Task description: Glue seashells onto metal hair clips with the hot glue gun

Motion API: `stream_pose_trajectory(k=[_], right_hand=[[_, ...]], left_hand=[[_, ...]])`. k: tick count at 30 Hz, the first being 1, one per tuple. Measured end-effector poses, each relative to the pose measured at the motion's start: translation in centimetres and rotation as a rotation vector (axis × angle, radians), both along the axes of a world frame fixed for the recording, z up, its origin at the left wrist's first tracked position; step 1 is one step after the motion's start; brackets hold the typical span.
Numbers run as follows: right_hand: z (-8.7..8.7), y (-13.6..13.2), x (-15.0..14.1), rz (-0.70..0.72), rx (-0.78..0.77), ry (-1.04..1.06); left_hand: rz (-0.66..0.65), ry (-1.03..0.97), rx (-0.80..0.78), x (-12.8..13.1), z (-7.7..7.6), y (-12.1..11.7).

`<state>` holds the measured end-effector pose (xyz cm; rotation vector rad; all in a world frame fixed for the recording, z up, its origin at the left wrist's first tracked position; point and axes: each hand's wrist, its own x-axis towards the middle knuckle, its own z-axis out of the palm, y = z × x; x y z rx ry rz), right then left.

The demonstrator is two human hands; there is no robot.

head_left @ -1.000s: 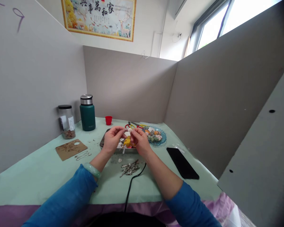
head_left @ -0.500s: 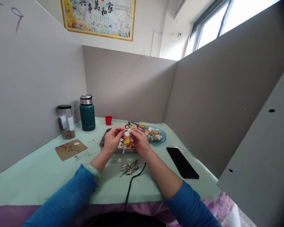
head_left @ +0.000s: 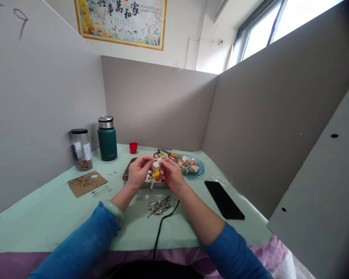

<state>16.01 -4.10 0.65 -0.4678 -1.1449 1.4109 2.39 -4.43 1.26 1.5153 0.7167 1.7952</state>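
Observation:
Above the metal tray (head_left: 159, 185), my two hands meet fingertip to fingertip. My right hand (head_left: 172, 175) pinches a small white piece (head_left: 159, 160), too small to name more exactly. My left hand (head_left: 138, 171) is closed in a pinch at the piece's left edge. Just below the fingers, a yellow glue gun (head_left: 155, 174) with a pale nozzle rests at the tray among white and pink bits, partly hidden by my hands. Closer to me lie a pile of metal clips (head_left: 159, 205) and a white disc (head_left: 147, 197).
A blue glass plate (head_left: 201, 170) of decorations stands right of the tray, with scissors (head_left: 171, 155) behind. A black phone (head_left: 224, 199) lies to the right. Leftward are brown cardboard (head_left: 87, 185), safety pins (head_left: 101, 190), a jar (head_left: 82, 151) and a green bottle (head_left: 107, 143). A black cord (head_left: 159, 228) runs frontward.
My hands stay in nearly the same place over the tray. The small white piece between the fingertips has turned or shifted very slightly; all else is unchanged.

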Motion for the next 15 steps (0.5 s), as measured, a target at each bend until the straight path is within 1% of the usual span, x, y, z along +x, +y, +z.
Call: stream_pose_trajectory(k=[11, 15], right_hand=[[0.30, -0.25, -0.06, 0.018, 0.000, 0.053], [0.14, -0.30, -0.20, -0.015, 0.037, 0.024]], left_hand=[[0.008, -0.004, 0.007, 0.05, 0.29, -0.25], [0.015, 0.017, 0.026, -0.01, 0.12, -0.13]])
